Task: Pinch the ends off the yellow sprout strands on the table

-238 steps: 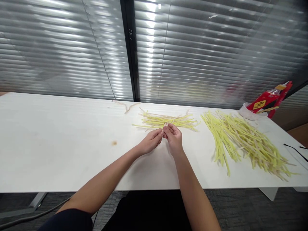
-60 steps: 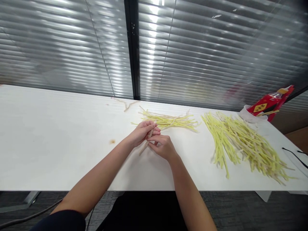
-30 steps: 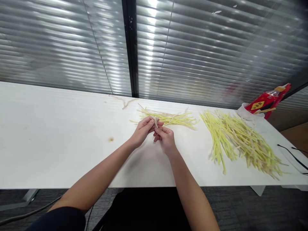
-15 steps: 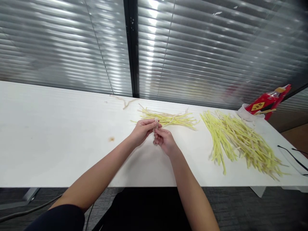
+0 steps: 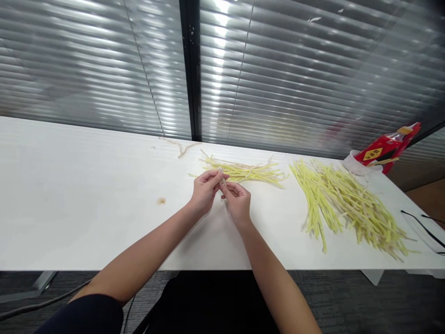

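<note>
Pinched between the fingertips of my left hand (image 5: 205, 189) is a small pale beige pipe cleaner (image 5: 221, 178), bunched into a short coil. My right hand (image 5: 237, 200) has its thumb and fingers closed on the lower end of the same piece. Fingers cover most of it, so its full shape is hidden. Right behind my hands, a loose bundle of yellow and beige pipe cleaners (image 5: 257, 172) lies on the white table (image 5: 104, 199).
At the right is a larger heap of yellow pipe cleaners (image 5: 361, 204). Behind it stands a white bowl (image 5: 354, 166) beside a red packet (image 5: 378, 150). Black-framed glasses (image 5: 422, 229) rest at the right edge. A bent beige strand (image 5: 181, 150) lies near the blinds (image 5: 295, 83).
Both hands have shifted slightly left, with the right hand raised closer to the left one. Less of the beige piece hangs visible below the fingers.
</note>
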Available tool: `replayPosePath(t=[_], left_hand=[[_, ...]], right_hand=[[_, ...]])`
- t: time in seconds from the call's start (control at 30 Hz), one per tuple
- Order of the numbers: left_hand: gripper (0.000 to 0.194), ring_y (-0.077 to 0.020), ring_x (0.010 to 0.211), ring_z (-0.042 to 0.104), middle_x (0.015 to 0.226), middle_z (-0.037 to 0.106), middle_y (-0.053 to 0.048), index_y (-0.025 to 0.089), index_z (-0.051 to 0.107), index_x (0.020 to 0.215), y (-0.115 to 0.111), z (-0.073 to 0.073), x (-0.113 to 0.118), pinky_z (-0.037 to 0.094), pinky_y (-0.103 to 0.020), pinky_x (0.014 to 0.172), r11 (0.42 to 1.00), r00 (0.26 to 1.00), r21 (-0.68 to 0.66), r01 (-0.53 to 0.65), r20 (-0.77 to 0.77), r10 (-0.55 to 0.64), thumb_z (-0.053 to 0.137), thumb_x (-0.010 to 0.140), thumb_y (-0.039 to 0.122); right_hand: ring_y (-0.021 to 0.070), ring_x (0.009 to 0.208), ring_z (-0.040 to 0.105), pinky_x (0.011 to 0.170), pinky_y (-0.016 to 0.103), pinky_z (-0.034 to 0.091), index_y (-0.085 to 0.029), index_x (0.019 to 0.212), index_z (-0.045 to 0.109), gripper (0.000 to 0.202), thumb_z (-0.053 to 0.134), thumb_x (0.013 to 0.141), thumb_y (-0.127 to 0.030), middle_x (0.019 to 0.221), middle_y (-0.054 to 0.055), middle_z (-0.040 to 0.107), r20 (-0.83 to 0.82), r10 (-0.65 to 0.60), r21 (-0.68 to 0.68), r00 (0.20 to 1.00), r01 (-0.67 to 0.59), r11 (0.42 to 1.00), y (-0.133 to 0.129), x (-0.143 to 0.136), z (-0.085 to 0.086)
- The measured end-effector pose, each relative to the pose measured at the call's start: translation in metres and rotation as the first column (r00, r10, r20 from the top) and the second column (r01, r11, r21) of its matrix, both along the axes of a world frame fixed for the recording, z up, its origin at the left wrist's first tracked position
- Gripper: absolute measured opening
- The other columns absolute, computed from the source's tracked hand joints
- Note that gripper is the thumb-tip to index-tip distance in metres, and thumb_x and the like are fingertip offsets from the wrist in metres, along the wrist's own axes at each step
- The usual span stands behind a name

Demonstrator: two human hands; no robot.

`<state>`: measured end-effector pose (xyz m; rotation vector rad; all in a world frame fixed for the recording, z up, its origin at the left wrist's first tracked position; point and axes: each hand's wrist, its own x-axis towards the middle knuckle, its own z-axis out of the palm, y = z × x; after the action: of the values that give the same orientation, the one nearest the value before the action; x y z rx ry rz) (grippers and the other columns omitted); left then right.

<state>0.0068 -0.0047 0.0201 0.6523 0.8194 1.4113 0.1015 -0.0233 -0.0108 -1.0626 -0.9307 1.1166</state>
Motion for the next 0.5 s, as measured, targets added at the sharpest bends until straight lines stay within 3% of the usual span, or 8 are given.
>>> replayPosePath(t=[0.13,0.3,0.5], left_hand=[[0.023,-0.0167,0.076,0.065,0.075,0.069,-0.008,0.012,0.061,0.073,0.0002,0.0010,0.0003,0.049,-0.026,0.064,0.999,0.999,-0.018,-0.028,0.037,0.029,0.077,0.062,0.024],[0.023,-0.0156,0.078,0.065,0.074,0.069,-0.006,0.013,0.061,0.073,0.0009,0.0002,0.0007,0.049,-0.026,0.071,1.000,0.998,-0.001,-0.031,0.062,0.031,0.078,0.061,0.023],[0.021,-0.0196,0.080,0.066,0.076,0.071,-0.008,0.014,0.066,0.074,-0.0017,-0.0025,0.0021,0.049,-0.030,0.072,0.996,0.991,0.088,-0.031,-0.128,0.042,0.078,0.061,0.026]], right_hand=[[0.0091,0.052,0.051,0.055,0.026,0.048,-0.016,0.088,0.073,0.030,0.072,0.066,-0.036,0.070,0.001,0.069,0.047,-0.066,-0.017,0.997,0.067,0.998,0.0006,-0.0009,-0.0022],[0.0066,0.052,0.050,0.056,0.024,0.048,-0.016,0.081,0.072,0.024,0.075,0.061,-0.029,0.070,0.000,0.067,-0.252,0.028,-0.137,0.967,-0.064,0.988,0.0033,-0.0012,-0.0006],[0.0102,0.058,0.059,0.067,0.029,0.053,-0.016,0.074,0.070,0.021,0.077,0.055,-0.022,0.065,0.000,0.067,-0.348,0.010,-0.223,0.937,-0.093,0.970,0.0033,0.0019,0.0047]])
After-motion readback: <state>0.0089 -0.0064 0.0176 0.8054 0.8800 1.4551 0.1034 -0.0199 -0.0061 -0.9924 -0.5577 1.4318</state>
